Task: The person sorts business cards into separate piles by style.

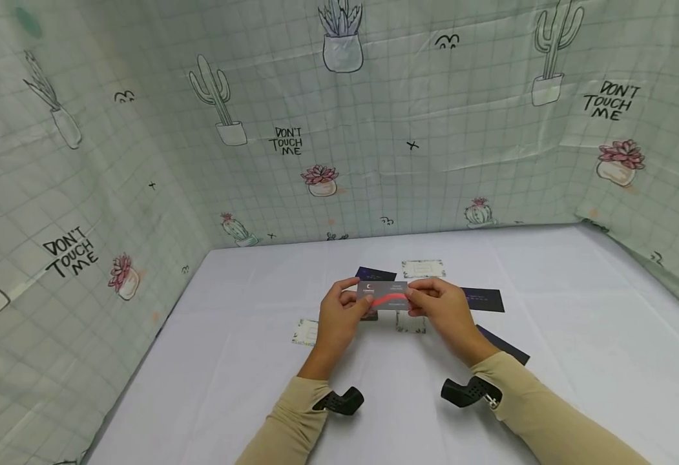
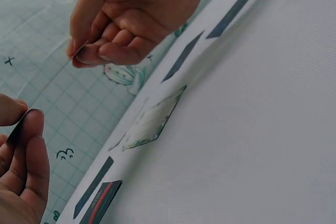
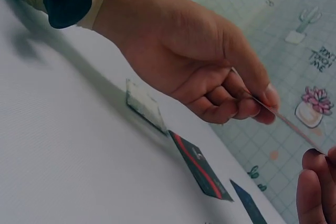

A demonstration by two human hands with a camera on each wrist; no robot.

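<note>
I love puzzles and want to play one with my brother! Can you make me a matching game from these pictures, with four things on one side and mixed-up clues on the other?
Things:
1. Left hand
2. Right hand
3. Held business card
4. Cloth backdrop

Clues:
A. Pale green with a grid pattern
B. Pinches the card's right end
C. Grey with a red curve
D. Pinches the card's left end

Right pairs: 1-D, 2-B, 3-C, 4-A

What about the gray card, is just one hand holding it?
No, the left hand and right hand both pinch the gray card.
</note>
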